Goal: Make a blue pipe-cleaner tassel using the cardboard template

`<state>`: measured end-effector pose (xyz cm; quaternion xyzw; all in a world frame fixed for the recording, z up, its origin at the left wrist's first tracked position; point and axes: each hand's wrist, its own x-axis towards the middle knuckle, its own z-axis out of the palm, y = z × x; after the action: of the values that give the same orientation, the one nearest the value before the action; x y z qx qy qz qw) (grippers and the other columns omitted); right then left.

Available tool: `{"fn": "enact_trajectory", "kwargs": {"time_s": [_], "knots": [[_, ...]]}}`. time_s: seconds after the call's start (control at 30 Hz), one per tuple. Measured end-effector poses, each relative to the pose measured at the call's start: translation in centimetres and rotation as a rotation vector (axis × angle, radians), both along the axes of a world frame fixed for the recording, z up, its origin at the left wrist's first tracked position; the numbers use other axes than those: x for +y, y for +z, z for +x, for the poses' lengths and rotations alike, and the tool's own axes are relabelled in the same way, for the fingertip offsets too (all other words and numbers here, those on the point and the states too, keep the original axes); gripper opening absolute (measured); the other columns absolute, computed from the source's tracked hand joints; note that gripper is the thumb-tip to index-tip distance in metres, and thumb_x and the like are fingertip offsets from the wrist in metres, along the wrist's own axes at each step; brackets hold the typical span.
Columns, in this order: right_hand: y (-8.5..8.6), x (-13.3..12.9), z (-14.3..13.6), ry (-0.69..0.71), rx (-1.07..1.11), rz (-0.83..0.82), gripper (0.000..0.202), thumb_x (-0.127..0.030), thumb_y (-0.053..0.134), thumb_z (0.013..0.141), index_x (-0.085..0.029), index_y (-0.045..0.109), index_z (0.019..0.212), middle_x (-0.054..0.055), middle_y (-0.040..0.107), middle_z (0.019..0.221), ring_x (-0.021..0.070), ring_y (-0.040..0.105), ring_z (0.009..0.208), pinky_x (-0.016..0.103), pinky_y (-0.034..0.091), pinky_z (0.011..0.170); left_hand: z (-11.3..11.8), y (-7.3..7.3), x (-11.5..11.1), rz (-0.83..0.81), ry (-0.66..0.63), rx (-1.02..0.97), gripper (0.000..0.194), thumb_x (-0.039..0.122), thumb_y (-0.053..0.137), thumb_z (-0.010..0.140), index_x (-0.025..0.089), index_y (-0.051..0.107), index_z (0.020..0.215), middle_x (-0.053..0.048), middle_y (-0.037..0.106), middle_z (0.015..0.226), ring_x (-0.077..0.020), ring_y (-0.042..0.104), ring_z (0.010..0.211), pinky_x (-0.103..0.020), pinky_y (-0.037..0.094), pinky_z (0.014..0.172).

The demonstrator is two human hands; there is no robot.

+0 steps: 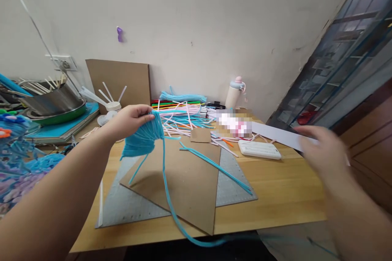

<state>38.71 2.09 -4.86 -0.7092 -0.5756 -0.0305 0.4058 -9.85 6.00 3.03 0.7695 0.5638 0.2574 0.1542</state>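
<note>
Left grip (133, 120): pinching the top of a blue wound bundle (140, 142) above the wooden tabletop (284, 185), one strand (164, 163) trailing down from it. Below the grip: cardboard sheet (191, 183), laid askew over a grey mat (234, 183). Beyond it: heaped coloured stems (180, 108), then a pale wall (196, 20). Far to its right: right grip (324, 147), blurred, near a white strip (275, 133); closure cannot be told. Blue-barred panel (346, 57) past that.
</note>
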Motion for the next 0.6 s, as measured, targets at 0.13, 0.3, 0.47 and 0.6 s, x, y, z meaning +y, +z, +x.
{"fn": "enact_trajectory", "kwargs": {"time_s": [0.13,0.3,0.47,0.6], "knots": [[-3.1,8.2,-11.2,0.262,0.026,-0.303,0.022,-0.033,0.057,0.071,-0.020,0.067,0.086,0.009,0.064,0.098,0.0246,0.059,0.092,0.038,0.042,0.081,1.7,0.1,-0.8,0.217,0.079,0.145,0.028,0.041,0.043,0.083,0.019,0.060,0.089,-0.001,0.060,0.075,-0.0166,0.053,0.068,-0.025,0.037,0.059],[-7.9,12.9,-18.9,0.206,0.050,-0.371,0.046,-0.053,0.068,0.058,-0.012,0.064,0.078,0.021,0.058,0.102,0.0414,0.048,0.104,0.059,0.028,0.087,3.8,-2.4,-1.0,0.242,0.008,0.256,0.024,0.032,0.038,0.087,0.019,0.058,0.086,-0.005,0.063,0.082,-0.0195,0.055,0.075,-0.028,0.039,0.064],[-9.7,13.8,-19.5,0.232,0.165,-0.261,0.040,-0.046,0.071,0.056,-0.017,0.057,0.080,0.014,0.056,0.102,0.0360,0.044,0.107,0.055,0.028,0.090,3.7,-3.6,-0.2,0.145,-0.075,0.282,0.023,0.032,0.040,0.086,0.020,0.060,0.086,-0.005,0.063,0.084,-0.0204,0.056,0.080,-0.029,0.040,0.070],[-9.0,14.0,-19.1,0.382,0.321,-0.143,0.029,-0.045,0.056,0.072,-0.020,0.051,0.085,0.005,0.059,0.084,0.0227,0.055,0.084,0.038,0.042,0.077,3.6,-4.0,0.7,0.040,-0.150,0.238,0.024,0.032,0.041,0.086,0.020,0.061,0.088,-0.004,0.064,0.084,-0.0199,0.057,0.078,-0.029,0.041,0.070]]}}
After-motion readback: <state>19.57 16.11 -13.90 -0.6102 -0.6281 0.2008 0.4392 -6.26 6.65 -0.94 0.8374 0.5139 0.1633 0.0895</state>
